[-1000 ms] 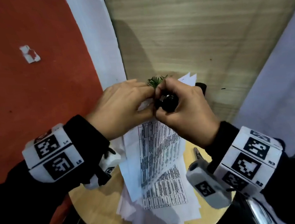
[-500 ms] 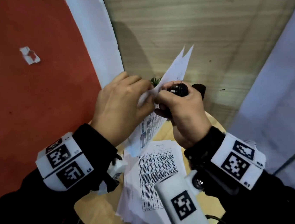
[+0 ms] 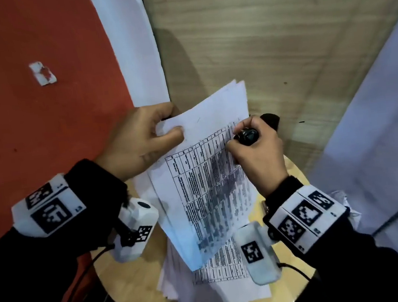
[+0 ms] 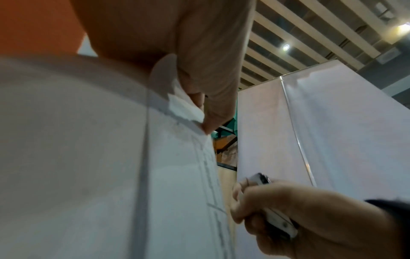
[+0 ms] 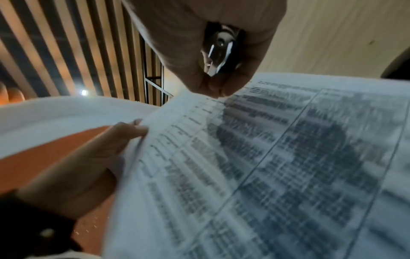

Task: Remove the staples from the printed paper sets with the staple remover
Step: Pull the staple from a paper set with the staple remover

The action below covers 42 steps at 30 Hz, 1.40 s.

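Note:
My left hand [image 3: 168,123] pinches the top left corner of a printed paper set [image 3: 208,174] and holds it tilted above the table, printed tables facing up. In the left wrist view the sheets [image 4: 88,157] fill the frame and the corner under my fingers [image 4: 210,96] looks torn. My right hand [image 3: 243,133] is curled round the black and metal staple remover [image 3: 248,136] and touches the set's right edge. The right wrist view shows the remover's metal jaws [image 5: 218,52] closed, just above the paper [image 5: 266,166]. No staple is visible.
A small round wooden table [image 3: 135,294] below carries a loose pile of printed sheets [image 3: 219,272]. A dark object [image 3: 271,120] shows behind my right hand. Red floor lies to the left, pale wood floor ahead, and white panels [image 3: 376,130] stand at the right.
The paper set has been lifted off the pile and turned face up. My hands have separated, the left keeping the corner, the right moving to the right edge with the remover.

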{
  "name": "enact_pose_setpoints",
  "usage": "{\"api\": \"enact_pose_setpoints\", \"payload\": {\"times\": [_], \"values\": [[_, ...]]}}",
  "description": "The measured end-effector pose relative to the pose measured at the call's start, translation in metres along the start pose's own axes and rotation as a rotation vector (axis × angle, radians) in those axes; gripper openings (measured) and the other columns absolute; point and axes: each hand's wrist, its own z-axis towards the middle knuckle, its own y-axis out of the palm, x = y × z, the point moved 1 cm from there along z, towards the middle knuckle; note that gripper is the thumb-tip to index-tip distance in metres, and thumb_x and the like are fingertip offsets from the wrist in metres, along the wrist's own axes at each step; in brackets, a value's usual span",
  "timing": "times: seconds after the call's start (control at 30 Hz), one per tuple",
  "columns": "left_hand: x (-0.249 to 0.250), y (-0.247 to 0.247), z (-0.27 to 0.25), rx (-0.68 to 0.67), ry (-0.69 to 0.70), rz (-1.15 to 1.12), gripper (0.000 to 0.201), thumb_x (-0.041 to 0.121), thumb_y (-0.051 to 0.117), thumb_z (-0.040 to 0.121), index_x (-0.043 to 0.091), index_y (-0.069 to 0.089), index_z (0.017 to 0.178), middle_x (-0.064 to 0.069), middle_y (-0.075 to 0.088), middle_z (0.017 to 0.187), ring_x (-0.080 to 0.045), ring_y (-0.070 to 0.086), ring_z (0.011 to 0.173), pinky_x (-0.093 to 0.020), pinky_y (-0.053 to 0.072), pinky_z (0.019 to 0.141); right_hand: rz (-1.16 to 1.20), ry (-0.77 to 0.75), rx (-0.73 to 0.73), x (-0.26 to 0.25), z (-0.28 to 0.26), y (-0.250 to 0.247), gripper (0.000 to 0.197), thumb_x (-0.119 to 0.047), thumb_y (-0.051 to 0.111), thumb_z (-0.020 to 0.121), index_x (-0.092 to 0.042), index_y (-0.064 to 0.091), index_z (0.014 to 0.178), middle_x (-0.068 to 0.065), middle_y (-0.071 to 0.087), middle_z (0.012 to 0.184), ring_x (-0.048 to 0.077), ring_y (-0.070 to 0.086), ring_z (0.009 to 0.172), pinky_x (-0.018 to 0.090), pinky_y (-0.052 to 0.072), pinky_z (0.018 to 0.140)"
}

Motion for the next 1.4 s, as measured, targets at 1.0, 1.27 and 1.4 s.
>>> {"api": "enact_pose_setpoints", "payload": {"times": [1.0, 1.27, 1.4], "values": [[-0.004, -0.012, 0.025, -0.054, 0.043, 0.161, 0.035, 0.053, 0.058, 0.071, 0.022, 0.07, 0.082, 0.003, 0.066, 0.076, -0.023, 0.063, 0.073, -0.043, 0.05, 0.068, -0.007, -0.392, 0.036, -0.023, 0.018, -0.009, 0.011, -0.019, 0.06, 0.083, -0.021, 0.055, 0.093, -0.012, 0.057, 0.079, -0.001, 0.053, 0.072, 0.018, 0.043, 0.068], [-0.007, -0.012, 0.023, -0.103, -0.071, 0.082, 0.042, 0.053, 0.057, 0.074, 0.015, 0.072, 0.086, 0.006, 0.071, 0.077, -0.019, 0.064, 0.072, -0.031, 0.047, 0.067, 0.107, 0.087, -0.465, 0.013, -0.02, 0.002, 0.035, -0.051, 0.055, 0.068, -0.029, 0.038, 0.09, -0.007, 0.041, 0.084, 0.002, 0.041, 0.073, 0.018, 0.033, 0.063], [-0.004, -0.012, 0.023, -0.095, -0.077, 0.035, 0.047, 0.048, 0.06, 0.073, 0.005, 0.073, 0.085, -0.017, 0.067, 0.072, 0.0, 0.046, 0.054, -0.014, 0.037, 0.053, -0.252, -0.386, -0.286, -0.02, -0.004, -0.007, 0.045, -0.031, 0.069, 0.076, -0.014, 0.049, 0.112, 0.002, 0.05, 0.106, 0.008, 0.045, 0.096, 0.003, 0.031, 0.08]]}}
